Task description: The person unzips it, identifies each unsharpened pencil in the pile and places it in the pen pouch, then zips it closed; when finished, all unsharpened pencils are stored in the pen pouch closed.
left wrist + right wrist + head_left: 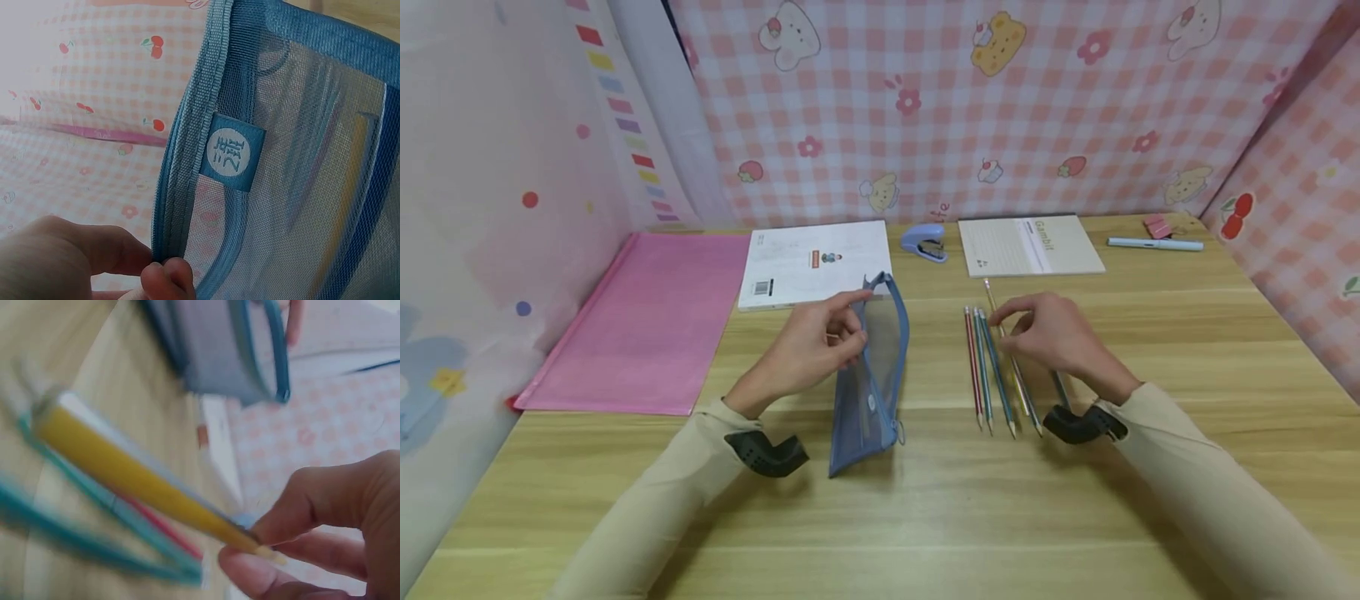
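Note:
My left hand (820, 337) pinches the top edge of a blue mesh zip pouch (880, 400), which stands on the table with its mouth gaping. In the left wrist view, thumb and fingertips grip the pouch's zip edge below a blue label (232, 152); yellow and dark blue strips show through the mesh. To the right, my right hand (1052, 337) pinches a yellow pencil (131, 469) near its eraser end. Beside it lie a red pencil (973, 367) and teal pencils (997, 373), their points toward me.
At the back stand out a white book (790, 254), a lilac stapler (925, 242), a notepad (1030, 250), a light blue pen (1153, 244) and a pink binder clip (1157, 226). A pink folder (640, 325) lies on the left. Patterned cloth walls enclose the table.

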Motion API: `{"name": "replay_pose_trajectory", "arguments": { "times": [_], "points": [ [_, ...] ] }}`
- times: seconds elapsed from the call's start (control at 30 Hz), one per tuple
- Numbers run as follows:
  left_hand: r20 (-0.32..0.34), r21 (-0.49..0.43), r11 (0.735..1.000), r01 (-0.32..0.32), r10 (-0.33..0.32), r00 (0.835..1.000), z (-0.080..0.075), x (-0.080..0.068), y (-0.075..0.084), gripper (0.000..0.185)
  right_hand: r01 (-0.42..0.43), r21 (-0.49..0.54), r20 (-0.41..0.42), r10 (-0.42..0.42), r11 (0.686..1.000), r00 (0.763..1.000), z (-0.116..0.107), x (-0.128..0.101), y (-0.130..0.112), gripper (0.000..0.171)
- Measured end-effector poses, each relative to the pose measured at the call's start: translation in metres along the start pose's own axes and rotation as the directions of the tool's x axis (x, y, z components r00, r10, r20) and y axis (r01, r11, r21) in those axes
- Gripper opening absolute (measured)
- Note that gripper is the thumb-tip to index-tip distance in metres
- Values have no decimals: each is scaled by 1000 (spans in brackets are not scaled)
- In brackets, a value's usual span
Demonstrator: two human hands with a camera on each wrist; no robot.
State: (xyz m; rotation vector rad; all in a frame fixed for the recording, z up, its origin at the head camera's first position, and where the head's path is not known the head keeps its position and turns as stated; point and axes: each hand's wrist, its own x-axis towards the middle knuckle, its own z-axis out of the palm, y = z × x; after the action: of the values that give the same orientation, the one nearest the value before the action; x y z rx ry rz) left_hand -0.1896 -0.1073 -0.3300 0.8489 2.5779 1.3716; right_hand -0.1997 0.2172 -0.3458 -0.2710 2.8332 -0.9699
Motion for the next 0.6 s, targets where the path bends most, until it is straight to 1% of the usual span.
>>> {"name": "replay_pose_trajectory", "arguments": {
  "times": [0.1,0.2,0.3,0.43,0.53,0.6],
  "points": [
    [1,-5,1000,-9,9,1000,1,0,0,53,26,89,-20,-25,996,999,4,2,-15,28],
    [2,-5,1000,-12,12,1000,3,1,0,53,53,203,-35,-47,978,998,12,5,-28,29],
    [4,-3,1000,-12,12,1000,5,2,0,53,68,318,-38,-59,946,998,18,9,-41,31],
    [3,-10,1000,-15,15,1000,6,3,0,54,64,447,-33,-55,892,998,27,13,-57,33],
    [2,-19,1000,-12,12,1000,7,4,0,53,74,512,-45,-60,856,997,35,17,-69,35],
    [2,-23,1000,-8,8,1000,8,4,0,53,91,539,-62,-68,837,996,41,19,-75,36]
  ]
}}
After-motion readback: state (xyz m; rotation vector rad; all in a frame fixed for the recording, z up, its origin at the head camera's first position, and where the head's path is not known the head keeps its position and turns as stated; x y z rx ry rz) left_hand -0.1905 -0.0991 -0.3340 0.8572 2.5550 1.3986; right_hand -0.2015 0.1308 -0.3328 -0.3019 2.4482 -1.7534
